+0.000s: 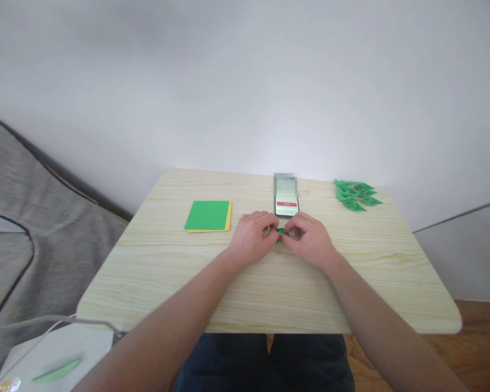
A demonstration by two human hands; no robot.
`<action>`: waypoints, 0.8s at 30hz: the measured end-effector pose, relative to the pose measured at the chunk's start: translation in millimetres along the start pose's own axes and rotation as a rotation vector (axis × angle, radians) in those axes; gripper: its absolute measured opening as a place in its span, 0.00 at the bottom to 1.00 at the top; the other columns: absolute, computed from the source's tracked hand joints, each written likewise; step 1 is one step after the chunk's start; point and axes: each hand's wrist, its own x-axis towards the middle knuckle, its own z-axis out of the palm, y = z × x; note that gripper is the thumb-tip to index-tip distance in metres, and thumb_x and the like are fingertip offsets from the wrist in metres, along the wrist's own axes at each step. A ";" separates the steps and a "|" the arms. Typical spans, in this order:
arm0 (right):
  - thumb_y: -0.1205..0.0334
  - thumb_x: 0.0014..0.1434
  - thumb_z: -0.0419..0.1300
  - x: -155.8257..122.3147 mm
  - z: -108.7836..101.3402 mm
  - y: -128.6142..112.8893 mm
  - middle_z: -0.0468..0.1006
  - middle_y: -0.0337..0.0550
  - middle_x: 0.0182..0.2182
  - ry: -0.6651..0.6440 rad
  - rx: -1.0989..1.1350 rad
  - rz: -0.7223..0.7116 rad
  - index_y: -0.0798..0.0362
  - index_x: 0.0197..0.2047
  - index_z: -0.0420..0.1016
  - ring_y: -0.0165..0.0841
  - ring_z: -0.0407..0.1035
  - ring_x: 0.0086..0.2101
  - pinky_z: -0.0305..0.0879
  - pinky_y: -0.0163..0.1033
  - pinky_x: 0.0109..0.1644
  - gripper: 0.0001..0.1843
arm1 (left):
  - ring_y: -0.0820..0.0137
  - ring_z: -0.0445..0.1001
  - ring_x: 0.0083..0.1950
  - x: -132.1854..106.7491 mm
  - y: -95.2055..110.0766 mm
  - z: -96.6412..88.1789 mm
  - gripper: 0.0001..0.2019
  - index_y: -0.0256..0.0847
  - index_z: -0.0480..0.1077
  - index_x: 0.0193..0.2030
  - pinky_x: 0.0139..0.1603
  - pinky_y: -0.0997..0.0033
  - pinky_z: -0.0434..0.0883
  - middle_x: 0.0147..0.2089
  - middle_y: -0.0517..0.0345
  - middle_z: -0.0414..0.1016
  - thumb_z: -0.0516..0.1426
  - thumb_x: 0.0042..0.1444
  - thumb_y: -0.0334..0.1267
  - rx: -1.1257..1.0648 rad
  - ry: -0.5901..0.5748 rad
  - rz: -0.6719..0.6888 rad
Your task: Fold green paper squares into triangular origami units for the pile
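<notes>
A small folded piece of green paper [281, 233] is pinched between my two hands over the middle of the table. My left hand [255, 234] grips its left side with thumb and fingertips. On the other side, my right hand [308, 237] has closed its thumb and forefinger on the paper. The fingers cover most of the piece, so its exact shape is hidden. Just beyond the hands lies a phone [287, 206] with a lit screen and a red bar on it.
A stack of square green and yellow paper [207, 215] lies to the left on the wooden table [147, 277]. Several folded green paper pieces [354, 194] are grouped at the back right. Behind the table rises a white wall [237, 87]. A cable [65, 320] crosses at lower left.
</notes>
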 end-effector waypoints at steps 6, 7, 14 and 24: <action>0.66 0.54 0.65 -0.7 -1.5 -3.4 0.76 0.38 0.32 -0.002 -0.040 -0.041 0.49 0.32 0.76 0.33 0.69 0.32 0.64 0.38 0.38 0.03 | 0.64 0.74 0.43 0.0 -0.5 -0.3 0.05 0.44 0.72 0.35 0.45 0.63 0.68 0.36 0.58 0.78 0.57 0.57 0.29 0.009 0.004 0.004; 0.66 0.54 0.65 -0.8 -1.8 -3.5 0.77 0.38 0.32 -0.005 -0.041 -0.048 0.49 0.32 0.76 0.33 0.70 0.33 0.64 0.38 0.39 0.03 | 0.64 0.74 0.43 0.0 -0.3 -0.6 0.05 0.44 0.72 0.35 0.45 0.63 0.68 0.36 0.58 0.78 0.57 0.57 0.29 0.010 0.003 0.007; 0.68 0.53 0.64 -1.1 -1.7 -1.5 0.77 0.39 0.33 -0.033 -0.066 -0.078 0.49 0.33 0.77 0.34 0.70 0.35 0.65 0.39 0.41 0.05 | 0.65 0.74 0.44 -1.0 1.0 -4.0 0.09 0.46 0.76 0.40 0.44 0.64 0.67 0.39 0.59 0.78 0.56 0.58 0.29 -0.001 -0.043 0.054; 0.63 0.57 0.65 -4.1 1.4 -7.8 0.79 0.43 0.39 -0.043 -0.236 -0.129 0.48 0.38 0.79 0.39 0.73 0.41 0.67 0.42 0.46 0.04 | 0.64 0.75 0.46 -2.4 1.5 -5.6 0.09 0.46 0.76 0.39 0.45 0.62 0.66 0.40 0.59 0.79 0.57 0.56 0.28 0.060 -0.051 0.064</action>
